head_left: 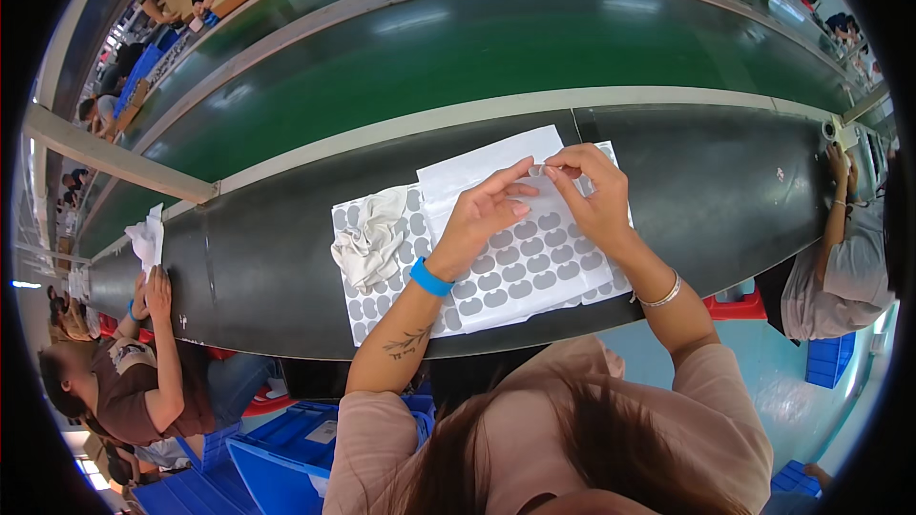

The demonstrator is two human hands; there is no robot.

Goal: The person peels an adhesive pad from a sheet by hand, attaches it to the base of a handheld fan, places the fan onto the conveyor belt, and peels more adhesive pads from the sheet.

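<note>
My left hand point(482, 215) and my right hand point(593, 198) meet above white sheets point(534, 272) that carry rows of grey bean-shaped stickers. The fingertips of both hands pinch one small pale sticker point(542, 172) between them. A blue band sits on my left wrist and a silver bracelet on my right. A plain white sheet point(477, 170) lies under the hands at the far side. A crumpled white cloth point(370, 236) rests on the left part of the sheets.
The sheets lie on a dark work surface point(267, 257) beside a green conveyor belt point(458, 57). A person point(124, 381) sits at my left with white material point(148, 238), another person point(844, 257) at my right. Blue crates point(277, 448) stand below.
</note>
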